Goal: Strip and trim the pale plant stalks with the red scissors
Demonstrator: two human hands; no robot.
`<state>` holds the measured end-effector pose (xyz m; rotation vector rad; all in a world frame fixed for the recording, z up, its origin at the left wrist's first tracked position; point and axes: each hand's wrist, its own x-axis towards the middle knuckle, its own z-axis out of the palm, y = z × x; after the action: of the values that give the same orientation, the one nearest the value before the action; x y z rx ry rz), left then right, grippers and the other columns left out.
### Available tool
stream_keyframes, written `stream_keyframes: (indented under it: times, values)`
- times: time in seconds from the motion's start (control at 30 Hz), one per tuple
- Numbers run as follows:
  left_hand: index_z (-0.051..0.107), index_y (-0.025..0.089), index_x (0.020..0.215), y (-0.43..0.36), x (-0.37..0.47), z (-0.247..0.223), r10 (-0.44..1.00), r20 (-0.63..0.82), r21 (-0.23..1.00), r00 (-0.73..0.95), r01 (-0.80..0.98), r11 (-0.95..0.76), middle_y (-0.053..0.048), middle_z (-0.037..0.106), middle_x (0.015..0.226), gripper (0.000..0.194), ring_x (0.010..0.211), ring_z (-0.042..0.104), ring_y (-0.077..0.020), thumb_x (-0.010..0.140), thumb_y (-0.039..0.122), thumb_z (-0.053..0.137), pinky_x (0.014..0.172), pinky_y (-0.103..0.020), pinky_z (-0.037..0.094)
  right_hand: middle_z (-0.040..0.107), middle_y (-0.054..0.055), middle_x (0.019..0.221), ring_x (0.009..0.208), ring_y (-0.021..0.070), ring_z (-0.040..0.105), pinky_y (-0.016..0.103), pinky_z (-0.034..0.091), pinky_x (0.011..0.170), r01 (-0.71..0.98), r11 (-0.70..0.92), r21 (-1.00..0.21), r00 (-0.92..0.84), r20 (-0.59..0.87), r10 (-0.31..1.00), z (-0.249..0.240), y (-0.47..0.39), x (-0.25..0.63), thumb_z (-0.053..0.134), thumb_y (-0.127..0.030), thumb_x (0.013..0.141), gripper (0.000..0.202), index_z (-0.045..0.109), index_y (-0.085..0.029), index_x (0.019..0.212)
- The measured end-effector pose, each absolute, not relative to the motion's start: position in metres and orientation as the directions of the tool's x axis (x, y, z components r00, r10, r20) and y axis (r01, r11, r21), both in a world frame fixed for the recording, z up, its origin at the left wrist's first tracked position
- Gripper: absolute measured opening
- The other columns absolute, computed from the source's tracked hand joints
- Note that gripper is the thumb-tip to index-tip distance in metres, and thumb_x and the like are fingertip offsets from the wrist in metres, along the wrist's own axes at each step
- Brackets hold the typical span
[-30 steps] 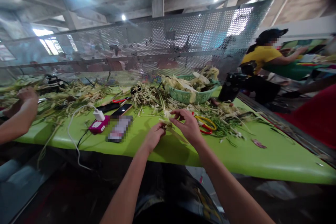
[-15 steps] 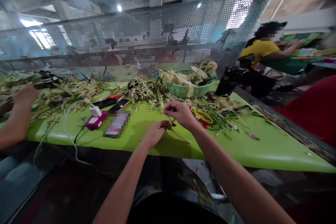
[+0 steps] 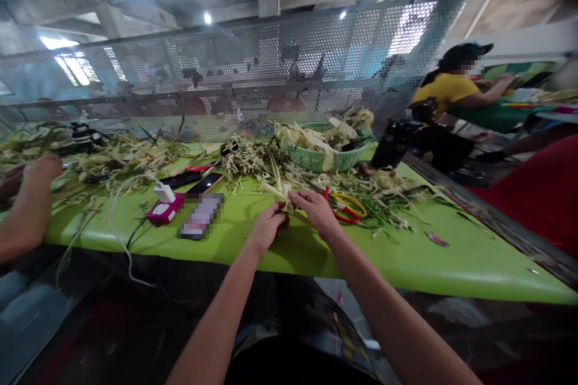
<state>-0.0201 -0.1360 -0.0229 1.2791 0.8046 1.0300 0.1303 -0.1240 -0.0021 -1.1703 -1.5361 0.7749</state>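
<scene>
- From where I stand, the head view shows the left hand (image 3: 266, 230) and right hand (image 3: 316, 207) closer together than a moment ago, so both now seem to work one spot.
- Both hands grasp the pale husk strips (image 3: 286, 203) between fingers and thumbs, just above the counter (image 3: 383, 258), near its front edge.
- A loose end now fans out; its long axis looks to run from the fingers toward ten o'clock, though the gripped part is too hidden to tell.
- Around the strips: red-handled scissors (image 3: 347, 216) at three o'clock, green basket (image 3: 311, 159) at one, black-screened smartphone (image 3: 210, 183) near ten.
</scene>
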Motion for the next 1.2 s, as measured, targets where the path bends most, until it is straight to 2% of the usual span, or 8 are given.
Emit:
stream_keyframes:
  times: [0.13, 0.47, 0.57, 0.73, 0.87, 0.97, 1.1, 1.2]
  values:
    - [0.061, 0.017, 0.092, -0.139, -0.020, -0.024, 0.915, 0.060, 0.988, 0.399, -0.153, 0.002, 0.006, 0.040, 0.057, 0.022, 0.050, 0.030, -0.0080, 0.074, 0.024, 0.052, 0.049, -0.022, 0.022, 0.050, -0.003, 0.057, 0.056, 0.0128, 0.044, 0.026, 0.036, 0.056, 0.196, 0.322, -0.926, 0.003, 0.329, 0.944, -0.006, -0.121, 0.128, 0.059, -0.050, 0.077, 0.034, 0.056, -0.019, 0.062]
    - [0.065, 0.015, 0.098, -0.144, -0.025, -0.021, 0.899, 0.038, 0.991, 0.436, -0.133, 0.023, 0.005, 0.040, 0.056, 0.029, 0.050, 0.029, -0.0079, 0.073, 0.022, 0.053, 0.051, -0.022, 0.023, 0.047, -0.003, 0.059, 0.059, 0.0126, 0.042, 0.026, 0.035, 0.060, 0.116, 0.367, -0.923, 0.178, 0.383, 0.906, -0.010, -0.121, 0.131, 0.063, -0.040, 0.074, 0.027, 0.051, -0.019, 0.060]
    - [0.065, 0.015, 0.099, -0.143, -0.025, -0.022, 0.905, 0.041, 0.991, 0.424, -0.131, 0.017, 0.004, 0.046, 0.058, 0.028, 0.052, 0.035, -0.0082, 0.074, 0.023, 0.054, 0.051, -0.021, 0.026, 0.048, -0.003, 0.060, 0.059, 0.0129, 0.042, 0.026, 0.034, 0.060, 0.172, 0.373, -0.912, 0.142, 0.398, 0.907, -0.008, -0.122, 0.131, 0.063, -0.041, 0.075, 0.027, 0.055, -0.019, 0.063]
    - [0.066, 0.015, 0.095, -0.144, -0.027, -0.015, 0.908, 0.006, 0.984, 0.418, -0.166, 0.070, -0.002, 0.061, 0.078, 0.024, 0.073, 0.053, -0.0127, 0.074, 0.026, 0.060, 0.071, -0.024, 0.039, 0.050, -0.002, 0.063, 0.061, 0.0137, 0.044, 0.026, 0.034, 0.058, 0.309, 0.452, -0.837, 0.063, 0.492, 0.868, -0.006, -0.123, 0.129, 0.061, -0.041, 0.079, 0.026, 0.058, -0.019, 0.066]
    - [0.066, 0.014, 0.089, -0.140, -0.028, -0.011, 0.890, 0.051, 0.997, 0.452, -0.070, -0.022, 0.000, 0.058, 0.073, 0.030, 0.069, 0.050, -0.0126, 0.075, 0.040, 0.065, 0.071, -0.026, 0.039, 0.057, 0.000, 0.070, 0.066, 0.0147, 0.050, 0.026, 0.039, 0.061, 0.237, 0.445, -0.863, 0.046, 0.468, 0.883, -0.006, -0.125, 0.128, 0.062, -0.042, 0.078, 0.023, 0.064, -0.019, 0.077]
    - [0.065, 0.014, 0.088, -0.136, -0.028, -0.012, 0.922, 0.087, 0.995, 0.378, -0.077, -0.062, 0.000, 0.057, 0.072, 0.034, 0.067, 0.049, -0.0120, 0.077, 0.046, 0.063, 0.068, -0.025, 0.039, 0.062, 0.001, 0.077, 0.071, 0.0159, 0.055, 0.026, 0.042, 0.065, 0.217, 0.394, -0.893, -0.002, 0.403, 0.915, -0.005, -0.128, 0.131, 0.060, -0.045, 0.080, 0.026, 0.065, -0.020, 0.086]
    - [0.061, 0.014, 0.088, -0.131, -0.032, -0.013, 0.961, 0.112, 0.983, 0.251, -0.168, -0.070, -0.001, 0.057, 0.073, 0.034, 0.064, 0.051, -0.0102, 0.079, 0.047, 0.061, 0.066, -0.024, 0.040, 0.059, 0.000, 0.063, 0.062, 0.0149, 0.054, 0.027, 0.041, 0.061, 0.270, 0.312, -0.911, -0.172, 0.273, 0.947, -0.005, -0.131, 0.134, 0.059, -0.047, 0.081, 0.030, 0.063, -0.019, 0.071]
    - [0.058, 0.014, 0.079, -0.130, -0.038, -0.011, 0.954, 0.138, 0.984, 0.267, -0.143, -0.102, 0.000, 0.054, 0.068, 0.035, 0.060, 0.049, -0.0096, 0.078, 0.049, 0.062, 0.061, -0.024, 0.040, 0.055, -0.002, 0.058, 0.057, 0.0135, 0.050, 0.026, 0.040, 0.057, 0.234, 0.327, -0.915, -0.206, 0.283, 0.937, -0.007, -0.130, 0.134, 0.062, -0.045, 0.078, 0.028, 0.060, -0.019, 0.068]
